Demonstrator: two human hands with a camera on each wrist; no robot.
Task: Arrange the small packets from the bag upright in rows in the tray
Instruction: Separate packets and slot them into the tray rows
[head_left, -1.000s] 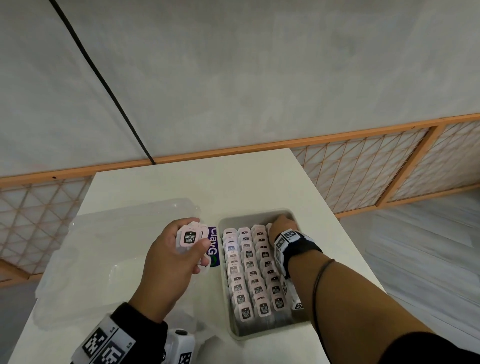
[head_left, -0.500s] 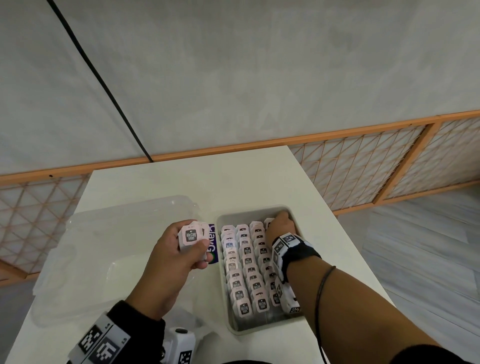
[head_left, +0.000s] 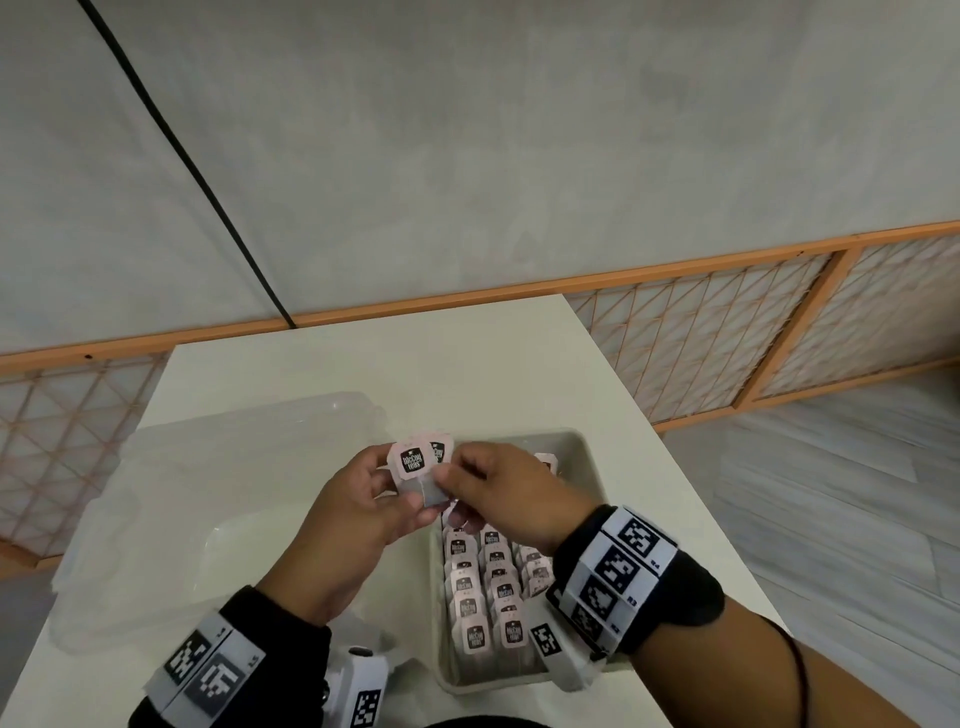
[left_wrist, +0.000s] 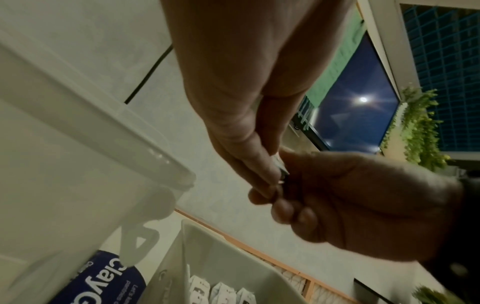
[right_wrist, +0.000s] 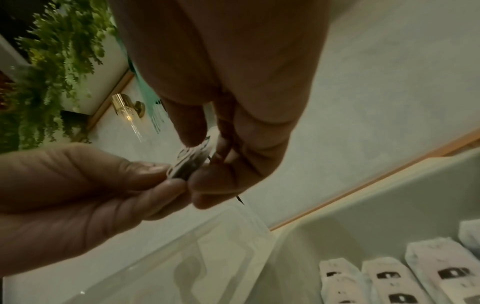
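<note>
My left hand (head_left: 363, 499) grips a small stack of pale pink packets (head_left: 415, 462) with black labels, held just above the left rim of the grey tray (head_left: 587, 457). My right hand (head_left: 498, 483) meets it from the right and pinches a packet of that stack between thumb and fingers. In the right wrist view the packets (right_wrist: 192, 160) sit edge-on between the fingertips of both hands. In the left wrist view only a sliver of packet (left_wrist: 281, 168) shows. Rows of upright packets (head_left: 488, 592) fill the tray below my hands.
A clear plastic container (head_left: 171, 499) lies on the white table (head_left: 363, 364) left of the tray. A blue-labelled bag (left_wrist: 103, 283) lies between container and tray. The table's right edge runs close beside the tray, with floor beyond.
My right hand has left the far end of the tray and come up to the left hand's stack, where it now pinches a packet. The left hand has risen slightly toward the tray.
</note>
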